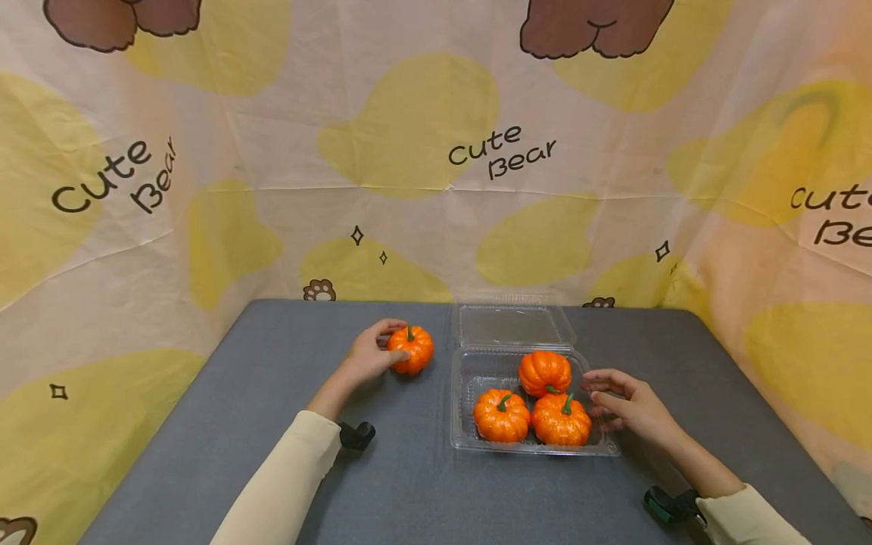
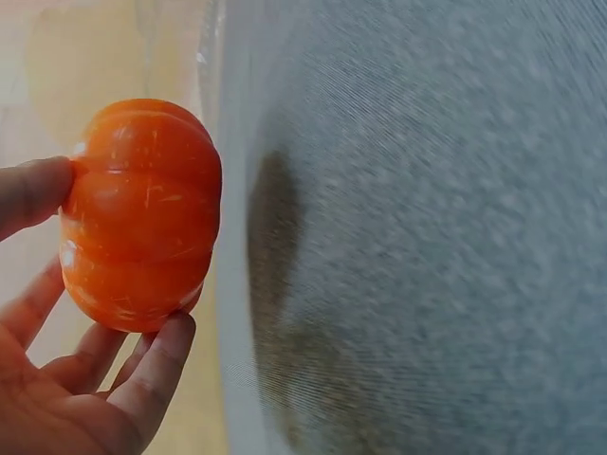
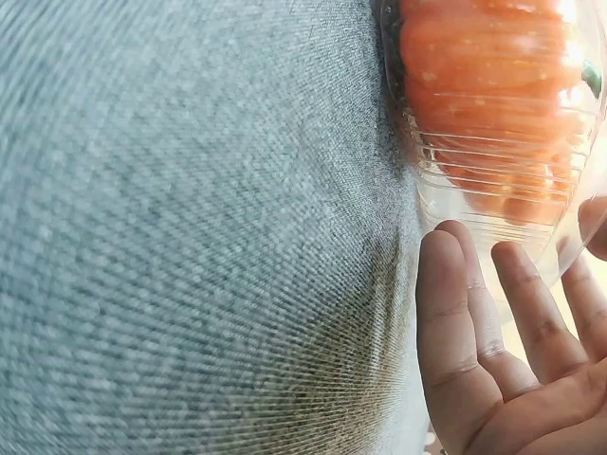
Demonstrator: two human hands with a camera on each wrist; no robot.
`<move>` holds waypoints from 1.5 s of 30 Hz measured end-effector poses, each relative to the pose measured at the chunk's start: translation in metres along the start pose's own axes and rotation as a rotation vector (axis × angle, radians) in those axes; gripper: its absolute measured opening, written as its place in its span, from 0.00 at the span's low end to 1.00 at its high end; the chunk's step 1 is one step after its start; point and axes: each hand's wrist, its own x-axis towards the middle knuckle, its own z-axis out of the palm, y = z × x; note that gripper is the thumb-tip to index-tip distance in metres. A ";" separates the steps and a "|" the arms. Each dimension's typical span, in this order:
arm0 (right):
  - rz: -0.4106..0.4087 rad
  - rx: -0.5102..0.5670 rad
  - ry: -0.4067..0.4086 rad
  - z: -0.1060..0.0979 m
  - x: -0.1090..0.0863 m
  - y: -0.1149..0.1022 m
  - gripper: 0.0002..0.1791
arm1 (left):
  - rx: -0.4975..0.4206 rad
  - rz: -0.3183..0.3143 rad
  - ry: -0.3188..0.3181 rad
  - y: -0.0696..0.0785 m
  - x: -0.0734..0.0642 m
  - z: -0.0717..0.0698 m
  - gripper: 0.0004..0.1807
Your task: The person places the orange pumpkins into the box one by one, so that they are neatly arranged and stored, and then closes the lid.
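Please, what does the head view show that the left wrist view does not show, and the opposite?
Only the head view: the right hand, three other pumpkins, the "Cute Bear" lettering, and the green stem of the held pumpkin.

Only the left wrist view: pale scratches on that pumpkin's side.

Both: the left hand holding this pumpkin, the grey table, and the yellow-patched backdrop.

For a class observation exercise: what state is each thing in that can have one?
Front-left orange pumpkin: stem up
Front-right orange pumpkin: stem up
Back orange pumpkin: tipped, stem toward the front
Fourth orange pumpkin: gripped, raised
Clear clamshell base: holding three pumpkins
Clamshell lid: open, folded back
Left hand: gripping the fourth pumpkin
Right hand: relaxed, beside the base
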 end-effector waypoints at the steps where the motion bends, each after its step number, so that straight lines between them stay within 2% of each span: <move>1: 0.000 0.001 0.000 0.000 0.000 0.000 0.25 | 0.003 0.016 0.003 0.001 0.000 0.000 0.28; 12: -0.010 0.002 -0.006 -0.001 0.000 0.000 0.25 | -0.008 0.148 0.018 0.032 -0.003 0.001 0.29; 18: -0.005 0.000 -0.007 -0.001 0.000 -0.001 0.25 | 0.008 0.185 0.035 0.048 -0.006 0.009 0.30; 26: -0.014 0.001 -0.009 -0.001 0.000 -0.001 0.25 | 0.027 0.246 0.011 0.069 -0.009 0.023 0.31; 36: -0.003 0.002 -0.010 0.000 0.000 -0.001 0.26 | 0.069 0.319 -0.033 0.084 -0.008 0.041 0.30; 45: -0.008 0.001 -0.013 0.000 -0.001 0.000 0.26 | 0.121 0.367 -0.072 0.087 -0.006 0.055 0.29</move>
